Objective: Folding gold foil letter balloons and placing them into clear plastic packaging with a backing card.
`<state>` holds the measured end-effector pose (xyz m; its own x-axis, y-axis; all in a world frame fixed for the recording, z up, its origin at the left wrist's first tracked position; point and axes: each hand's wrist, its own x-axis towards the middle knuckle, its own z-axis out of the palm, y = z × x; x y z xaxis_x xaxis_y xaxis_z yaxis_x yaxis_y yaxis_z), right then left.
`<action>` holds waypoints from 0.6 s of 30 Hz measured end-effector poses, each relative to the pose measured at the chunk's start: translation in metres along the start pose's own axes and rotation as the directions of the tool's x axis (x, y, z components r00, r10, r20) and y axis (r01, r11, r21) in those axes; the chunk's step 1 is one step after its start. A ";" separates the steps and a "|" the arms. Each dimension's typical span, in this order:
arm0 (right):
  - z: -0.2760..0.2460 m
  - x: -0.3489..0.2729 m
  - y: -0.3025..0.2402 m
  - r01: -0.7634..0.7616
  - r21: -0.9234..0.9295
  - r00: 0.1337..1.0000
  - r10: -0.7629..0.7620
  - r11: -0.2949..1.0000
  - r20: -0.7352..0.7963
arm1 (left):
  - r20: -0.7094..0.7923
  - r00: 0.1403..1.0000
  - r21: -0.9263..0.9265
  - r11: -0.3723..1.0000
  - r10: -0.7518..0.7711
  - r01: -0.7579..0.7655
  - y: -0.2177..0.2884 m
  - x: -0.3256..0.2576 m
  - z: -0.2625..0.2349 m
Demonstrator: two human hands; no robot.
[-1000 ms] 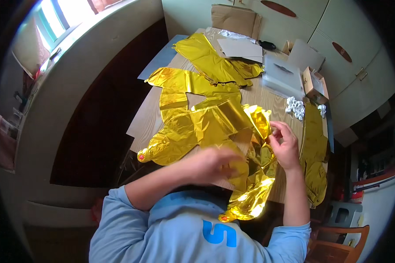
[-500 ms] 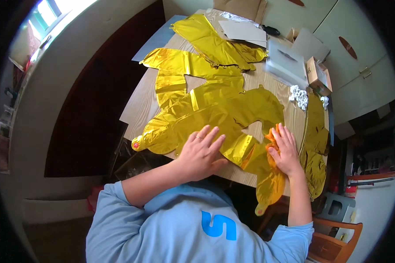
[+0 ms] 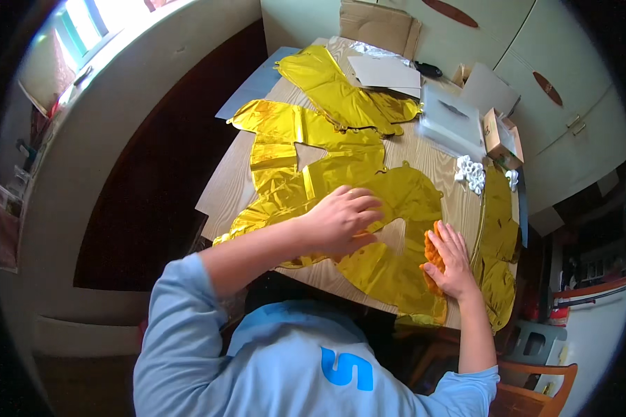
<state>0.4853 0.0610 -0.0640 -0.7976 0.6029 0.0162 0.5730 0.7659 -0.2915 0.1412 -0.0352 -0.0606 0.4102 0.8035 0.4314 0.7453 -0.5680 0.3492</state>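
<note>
A flat gold foil balloon point(image 3: 396, 201) lies spread on the wooden table point(image 3: 438, 156) in front of me. My left hand point(image 3: 341, 221) presses palm-down on its middle, fingers apart. My right hand point(image 3: 452, 260) lies flat on the balloon's right edge near the table's front. Other deflated gold foil balloons lie around it: one point(image 3: 292, 135) just beyond, one point(image 3: 337, 90) at the far side, and one point(image 3: 497, 243) hanging over the right edge.
At the far end sit cardboard sheets point(image 3: 382, 69), a clear plastic box point(image 3: 452, 118), a small carton point(image 3: 501, 132) and a white crumpled bundle point(image 3: 471, 172). Cream cabinets point(image 3: 535, 62) stand behind. A wooden chair point(image 3: 535, 389) is at my lower right.
The gold balloon, held bunched up in both hands a second ago, now lies unfolded on the table. Both hands have gone down flat on it and slid outward.
</note>
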 end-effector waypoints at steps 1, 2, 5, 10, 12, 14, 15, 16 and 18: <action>-0.001 0.003 0.000 0.013 0.005 1.000 -0.013 1.000 -0.005 | -0.022 0.999 0.043 0.998 0.035 -0.034 -0.010 0.001 0.015; -0.001 0.005 0.003 0.015 0.036 1.000 -0.014 0.999 -0.025 | -0.045 0.997 0.089 0.994 0.070 -0.066 -0.023 0.001 0.030; 0.001 -0.004 0.010 -0.008 0.140 0.994 0.024 0.990 -0.110 | -0.108 0.994 0.051 0.998 0.028 -0.023 -0.043 0.009 0.036; 0.000 -0.012 0.006 -0.026 0.062 0.978 0.038 0.998 -0.204 | -0.394 0.840 -0.031 0.919 -0.373 0.394 -0.142 -0.006 -0.039; -0.002 0.000 -0.002 -0.002 0.021 0.978 0.007 1.000 -0.207 | -0.490 0.685 0.006 0.783 -0.540 0.622 -0.195 -0.032 -0.063; -0.010 0.016 -0.015 0.032 0.018 0.977 -0.028 0.999 -0.209 | -0.492 0.724 0.260 0.712 -0.484 0.652 -0.237 -0.055 -0.080; -0.009 0.021 -0.018 0.048 0.026 0.976 -0.042 0.998 -0.212 | -0.130 0.881 0.659 0.625 -0.454 0.419 -0.255 -0.060 -0.090; -0.008 0.027 -0.020 0.066 0.035 0.975 -0.057 0.997 -0.214 | -0.185 0.843 0.604 0.618 -0.505 0.503 -0.267 -0.065 -0.087; -0.006 0.032 -0.021 0.073 0.034 0.976 -0.064 0.997 -0.208 | -0.264 0.753 0.451 0.613 -0.602 0.649 -0.258 -0.053 -0.072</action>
<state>0.4488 0.0655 -0.0512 -0.7761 0.5857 0.2335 0.5069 0.7998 -0.3215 -0.1104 0.0556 -0.1139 -0.2787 0.9003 0.3342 0.9601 0.2531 0.1188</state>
